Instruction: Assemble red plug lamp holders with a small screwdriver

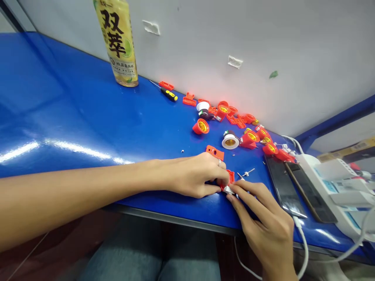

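Red part [230,177] pinched between both hands' fingertips

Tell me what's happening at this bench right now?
A person seated at the blue table has both hands on a small orange plastic part near the front edge. The left hand pins it down; the right hand works a thin metal piece against it. Loose orange lamp sockets lie along the wall, with a screwdriver, a drink bottle and two phones nearby.
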`<state>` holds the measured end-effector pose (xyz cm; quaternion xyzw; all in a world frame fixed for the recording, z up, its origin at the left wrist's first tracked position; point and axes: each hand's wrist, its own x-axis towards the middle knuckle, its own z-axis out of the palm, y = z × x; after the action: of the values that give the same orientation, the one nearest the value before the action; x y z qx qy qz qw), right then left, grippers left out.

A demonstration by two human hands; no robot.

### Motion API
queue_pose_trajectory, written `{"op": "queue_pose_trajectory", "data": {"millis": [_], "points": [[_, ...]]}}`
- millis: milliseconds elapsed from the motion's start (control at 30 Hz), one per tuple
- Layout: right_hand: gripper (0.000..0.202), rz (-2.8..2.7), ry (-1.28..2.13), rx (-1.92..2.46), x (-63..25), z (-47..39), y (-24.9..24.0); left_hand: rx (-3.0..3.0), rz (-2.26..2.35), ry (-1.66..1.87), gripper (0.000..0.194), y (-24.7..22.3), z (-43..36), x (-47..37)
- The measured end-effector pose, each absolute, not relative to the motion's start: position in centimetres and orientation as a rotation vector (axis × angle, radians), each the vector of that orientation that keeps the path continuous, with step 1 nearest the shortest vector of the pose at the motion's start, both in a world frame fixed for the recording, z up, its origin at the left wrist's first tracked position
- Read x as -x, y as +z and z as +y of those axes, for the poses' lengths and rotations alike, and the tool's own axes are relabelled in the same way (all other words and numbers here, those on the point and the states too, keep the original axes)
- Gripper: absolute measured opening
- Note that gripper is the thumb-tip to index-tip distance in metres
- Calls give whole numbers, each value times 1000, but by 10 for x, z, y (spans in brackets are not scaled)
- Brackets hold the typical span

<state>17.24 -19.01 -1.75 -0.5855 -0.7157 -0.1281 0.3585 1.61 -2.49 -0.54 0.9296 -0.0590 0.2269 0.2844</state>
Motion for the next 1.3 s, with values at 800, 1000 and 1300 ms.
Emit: {"op": "queue_pose_trajectory", "data": {"millis": [800,1000,1300], "points": [[17,-1863,-467,1601,-164,-186,-16,-2423,-122,542,10,-9,-24,-18],[15,-1813,-582,1607,-162,-185,-19,-2404,-74,549,12,-9,-24,-20],[13,-1813,-567,1600,-164,-183,-20,-2483,-27,585,9,-10,-25,-20]]}}
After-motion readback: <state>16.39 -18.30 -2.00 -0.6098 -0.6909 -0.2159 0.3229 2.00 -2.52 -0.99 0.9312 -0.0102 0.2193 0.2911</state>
